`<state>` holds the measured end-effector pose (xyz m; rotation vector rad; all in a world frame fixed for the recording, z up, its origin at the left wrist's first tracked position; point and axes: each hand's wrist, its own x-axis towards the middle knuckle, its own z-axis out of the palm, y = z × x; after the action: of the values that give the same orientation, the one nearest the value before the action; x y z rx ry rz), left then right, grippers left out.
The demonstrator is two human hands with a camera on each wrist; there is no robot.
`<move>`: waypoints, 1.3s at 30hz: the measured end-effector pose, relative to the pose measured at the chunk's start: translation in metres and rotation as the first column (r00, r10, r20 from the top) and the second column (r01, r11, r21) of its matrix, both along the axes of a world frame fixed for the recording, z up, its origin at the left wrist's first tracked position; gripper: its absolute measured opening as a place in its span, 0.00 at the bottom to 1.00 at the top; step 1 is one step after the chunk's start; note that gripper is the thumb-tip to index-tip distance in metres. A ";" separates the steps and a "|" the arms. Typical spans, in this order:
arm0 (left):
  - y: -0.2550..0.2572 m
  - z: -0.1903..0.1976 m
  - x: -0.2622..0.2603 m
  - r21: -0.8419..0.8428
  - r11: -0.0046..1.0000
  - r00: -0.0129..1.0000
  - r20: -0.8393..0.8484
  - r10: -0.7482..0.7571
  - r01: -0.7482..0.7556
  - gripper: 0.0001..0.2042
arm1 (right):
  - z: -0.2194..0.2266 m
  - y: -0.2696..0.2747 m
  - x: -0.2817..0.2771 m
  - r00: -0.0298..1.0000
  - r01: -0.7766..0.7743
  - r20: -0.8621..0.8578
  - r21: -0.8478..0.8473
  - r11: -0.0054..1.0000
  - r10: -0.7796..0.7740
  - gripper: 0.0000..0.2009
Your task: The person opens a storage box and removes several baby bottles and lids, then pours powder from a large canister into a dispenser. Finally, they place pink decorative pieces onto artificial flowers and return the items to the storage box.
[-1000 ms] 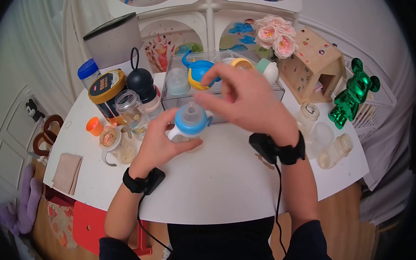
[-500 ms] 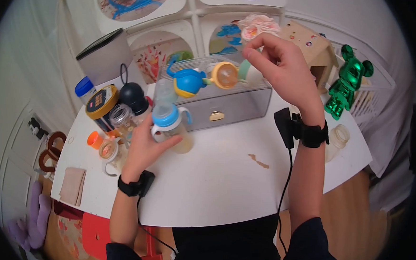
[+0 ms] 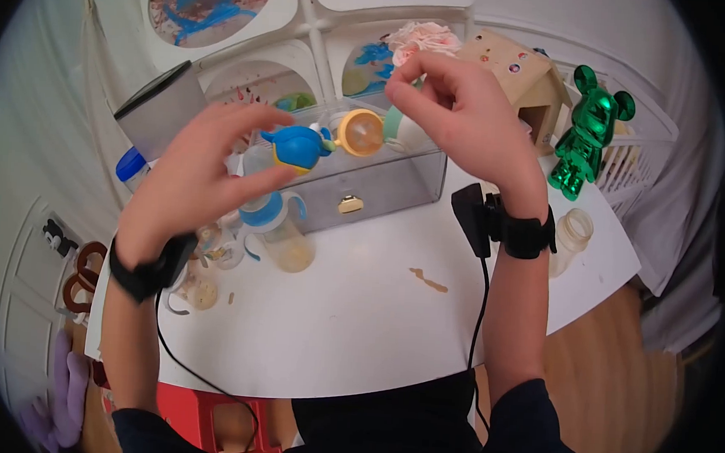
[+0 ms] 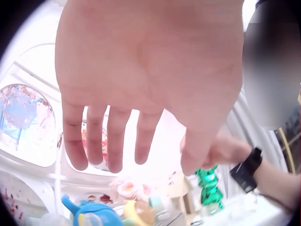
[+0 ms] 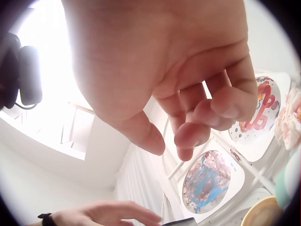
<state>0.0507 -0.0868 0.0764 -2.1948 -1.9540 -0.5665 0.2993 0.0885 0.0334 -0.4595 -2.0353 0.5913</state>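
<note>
Both hands were up in the air over the clear box (image 3: pixel 399 179), and neither one was holding anything that I could see. My left hand (image 3: pixel 195 175) was spread out with loose, straight fingers, and the left wrist view showed its bare palm (image 4: pixel 155 61). My right hand (image 3: pixel 460 116) had its fingers curled in toward the thumb, but from the right wrist view I could not see anything pinched between them (image 5: pixel 211 113).

What my hands were nearest was the row of small things on top of the clear box. A blue and yellow cup (image 3: pixel 299 146) sat at the left end, just past the fingertips of my left hand. Next to it was an orange ring lid (image 3: pixel 360 132), and then a pale green and white piece (image 3: pixel 406 132) right under my right hand's fingers. So the row ran from side to side between my two hands, with each hand near its own end.

Lower down, a bottle with a blue collar (image 3: pixel 275 225) stood upright on the white surface (image 3: pixel 356 326), just in front of the box and below my left hand. A shiny green bear (image 3: pixel 584 128) and a little wooden house (image 3: pixel 521 78) stood off to the right.
</note>
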 end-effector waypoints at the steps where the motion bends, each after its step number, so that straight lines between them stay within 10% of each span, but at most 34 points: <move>1: 0.018 0.000 -0.006 -0.069 0.998 0.995 -0.095 -0.012 0.005 0.29 | -0.002 0.000 -0.002 1.000 -0.009 0.006 0.005 1.000 0.009 0.10; 10: 0.092 -0.005 -0.001 -0.413 0.882 0.928 -0.367 0.065 -0.226 0.41 | 0.003 -0.006 0.001 0.998 -0.049 0.030 -0.058 0.997 0.051 0.09; 25: 0.105 0.018 0.011 -0.289 0.940 0.778 -0.627 -0.042 -0.182 0.31 | 0.004 -0.006 0.002 0.996 -0.077 0.043 -0.013 0.997 0.078 0.13; 39: 0.116 0.045 -0.029 -0.351 0.928 0.981 0.188 -0.057 0.121 0.26 | 0.000 -0.005 -0.006 0.997 -0.057 0.045 0.038 0.998 0.056 0.14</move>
<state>0.0215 0.0296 0.1214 -2.5415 -2.2073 -0.4532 0.2931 0.0836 0.0336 -0.3960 -2.1039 0.5792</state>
